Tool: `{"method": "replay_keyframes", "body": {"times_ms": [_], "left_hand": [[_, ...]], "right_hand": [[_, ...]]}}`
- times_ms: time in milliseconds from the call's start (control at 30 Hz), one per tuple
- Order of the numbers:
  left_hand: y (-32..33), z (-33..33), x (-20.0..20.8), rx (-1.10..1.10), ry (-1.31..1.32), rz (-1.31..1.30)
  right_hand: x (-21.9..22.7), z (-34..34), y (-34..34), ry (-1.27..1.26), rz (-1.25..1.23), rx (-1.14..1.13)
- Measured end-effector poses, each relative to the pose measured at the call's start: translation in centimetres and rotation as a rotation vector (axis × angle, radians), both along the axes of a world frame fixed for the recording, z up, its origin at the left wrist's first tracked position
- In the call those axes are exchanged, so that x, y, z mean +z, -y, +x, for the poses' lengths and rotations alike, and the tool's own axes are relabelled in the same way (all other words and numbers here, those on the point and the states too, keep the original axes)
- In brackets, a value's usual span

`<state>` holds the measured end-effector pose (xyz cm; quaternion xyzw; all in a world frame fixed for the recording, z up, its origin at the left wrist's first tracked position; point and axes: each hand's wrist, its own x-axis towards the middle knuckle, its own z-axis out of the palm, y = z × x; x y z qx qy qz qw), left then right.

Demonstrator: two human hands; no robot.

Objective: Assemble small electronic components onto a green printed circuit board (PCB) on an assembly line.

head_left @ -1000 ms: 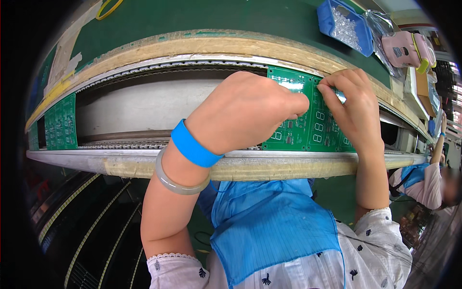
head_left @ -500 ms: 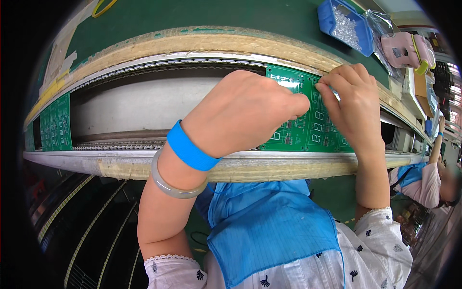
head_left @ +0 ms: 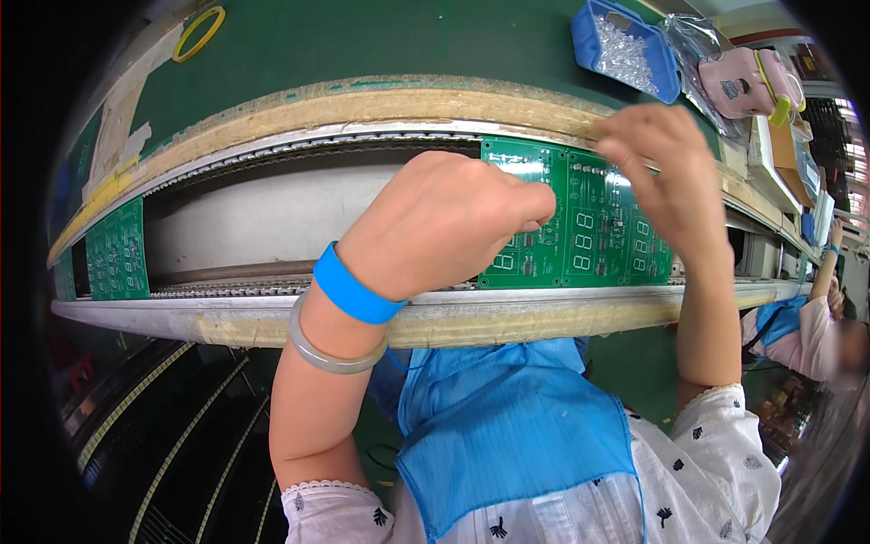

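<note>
A green circuit board (head_left: 566, 204) with rows of digit displays lies across the two rails of a conveyor (head_left: 299, 218). My left hand (head_left: 444, 218) hovers over the board's left part, its fingers curled closed; the fingertips are turned away, so anything in them is hidden. On that wrist are a blue band (head_left: 356, 286) and a pale bangle (head_left: 333, 355). My right hand (head_left: 666, 177) is above the board's far right corner, apart from it and smeared by motion, with its thumb and forefinger toward the left. Whether it holds anything does not show.
Beyond the rail, a blue bin (head_left: 671, 80) holds many small clear parts, beside a pink container (head_left: 739, 86). More green boards (head_left: 118, 249) sit on the conveyor at the left. A yellow ring (head_left: 199, 34) lies at the far left. A co-worker (head_left: 784, 335) is at the right.
My right hand has lifted off the board's far edge, uncovering more displays on the right. My left hand stays closed over the board. The whole view has shifted slightly.
</note>
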<state>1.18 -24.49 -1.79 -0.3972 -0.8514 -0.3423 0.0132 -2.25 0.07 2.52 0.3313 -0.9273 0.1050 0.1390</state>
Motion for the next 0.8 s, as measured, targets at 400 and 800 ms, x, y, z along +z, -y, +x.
{"method": "replay_keyframes", "body": {"times_ms": [400, 800], "left_hand": [[0.6, -1.3, 0.8, 0.404, 0.389, 0.544], [0.5, -1.5, 0.5, 0.529, 0.639, 0.578]], "right_hand": [[-0.5, -10.9, -2.5, 0.014, 0.148, -0.184], [-0.2, -9.8, -2.8, 0.058, -0.055, -0.290]]}}
